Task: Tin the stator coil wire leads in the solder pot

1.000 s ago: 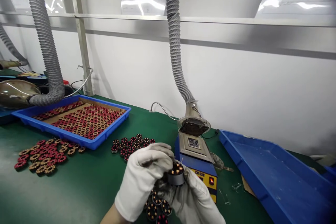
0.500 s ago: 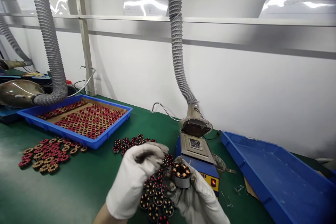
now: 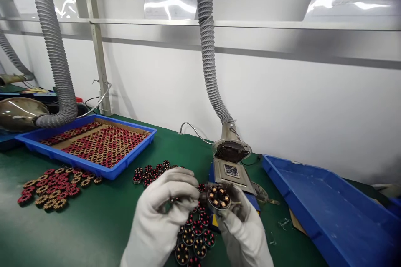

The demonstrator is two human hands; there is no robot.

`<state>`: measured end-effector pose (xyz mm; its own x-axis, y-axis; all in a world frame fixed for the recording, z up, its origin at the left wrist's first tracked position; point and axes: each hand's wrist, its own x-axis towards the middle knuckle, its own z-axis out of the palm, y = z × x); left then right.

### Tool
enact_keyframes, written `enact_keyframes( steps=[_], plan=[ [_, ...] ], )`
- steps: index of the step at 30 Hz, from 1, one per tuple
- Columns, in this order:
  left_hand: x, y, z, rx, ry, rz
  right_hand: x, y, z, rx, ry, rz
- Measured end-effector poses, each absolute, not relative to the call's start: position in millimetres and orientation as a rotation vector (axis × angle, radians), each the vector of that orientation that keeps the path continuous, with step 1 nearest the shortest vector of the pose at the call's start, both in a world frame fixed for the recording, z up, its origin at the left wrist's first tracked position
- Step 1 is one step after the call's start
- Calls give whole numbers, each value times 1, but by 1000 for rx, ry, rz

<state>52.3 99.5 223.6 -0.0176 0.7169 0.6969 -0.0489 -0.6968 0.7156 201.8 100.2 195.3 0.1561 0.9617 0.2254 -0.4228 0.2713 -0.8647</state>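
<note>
Both my hands wear white gloves with dark-stained fingertips. My right hand (image 3: 242,221) grips a round metal-rimmed part (image 3: 219,197) with copper windings inside, its open face turned up toward me. Close by on its left is my left hand (image 3: 169,204), its fingers curled together; whether something small sits between them is hidden. Below and between the hands, several similar round parts (image 3: 188,237) with red or copper windings lie on the green table. More of them (image 3: 150,171) are grouped behind my left hand.
A blue tray (image 3: 117,170) of red and tan rings stands left, with loose rings (image 3: 50,187) before it. Behind my right hand is a blue device (image 3: 233,175) under a duct hood (image 3: 232,150). Another blue tray (image 3: 322,208) lies right.
The held part has tilted so its winding face points more toward me. My left hand has turned and lowered slightly, and my right hand has rotated around the part.
</note>
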Motion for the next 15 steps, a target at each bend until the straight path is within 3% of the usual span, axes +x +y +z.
enact_keyframes(
  steps=[2,6,8,10,15],
  plan=[
    [49,100,224,1549,707,1765,195,100,192,-766,-949,889],
    [61,105,224,1255,546,1260,184,97,181,-721,-1263,175],
    [73,106,219,1160,452,1190,184,97,175,-702,-1425,-152],
    [84,107,212,1010,427,1318,186,100,171,-704,-1496,-265],
    [85,107,214,714,353,1649,187,102,176,-768,-1245,-176]
  ],
)
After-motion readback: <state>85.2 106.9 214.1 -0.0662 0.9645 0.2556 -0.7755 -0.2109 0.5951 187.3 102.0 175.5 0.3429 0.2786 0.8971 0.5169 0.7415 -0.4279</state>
